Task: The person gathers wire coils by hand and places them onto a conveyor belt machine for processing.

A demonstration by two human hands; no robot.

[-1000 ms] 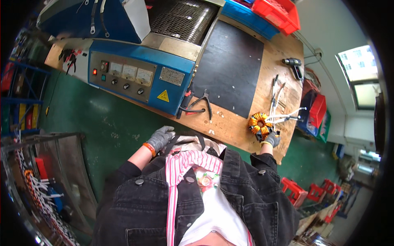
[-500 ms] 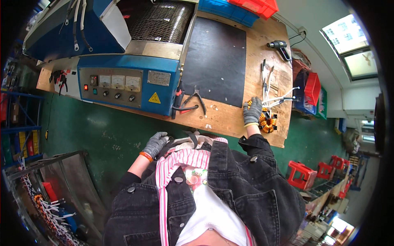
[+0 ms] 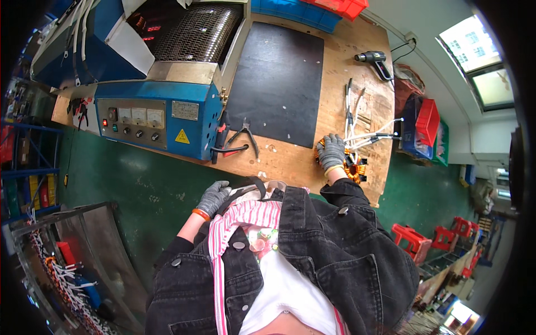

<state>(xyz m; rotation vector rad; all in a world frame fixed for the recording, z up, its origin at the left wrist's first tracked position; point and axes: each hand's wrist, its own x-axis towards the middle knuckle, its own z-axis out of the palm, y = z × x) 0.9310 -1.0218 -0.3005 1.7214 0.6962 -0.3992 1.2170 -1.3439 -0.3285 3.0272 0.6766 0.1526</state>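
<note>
My right hand (image 3: 333, 151), in a grey glove, is at the right front of the wooden table. Its fingers curl over a ring coil (image 3: 319, 155) wound with copper wire, which it mostly hides. Beside that hand lies a second copper-wound coil (image 3: 355, 170) with black parts. White and black cable leads (image 3: 365, 138) spread over the wood beyond. Gloved too, my left hand (image 3: 214, 197) is low at my waist, off the table, next to a dark strap (image 3: 254, 183). Its fingers are closed together; whatever they hold is hidden.
A blue machine (image 3: 192, 120) with dials and a mesh conveyor (image 3: 195, 33) fills the table's left. Pliers (image 3: 244, 135) lie near a black mat (image 3: 279, 84). A heat gun (image 3: 375, 61) is far right, with bins (image 3: 427, 121) past the edge. Red stools (image 3: 411, 241) stand on the floor.
The view has shifted, so the table and machine appear further left. My right hand's fingers reach a little more over the coil. My left hand stays about where it was.
</note>
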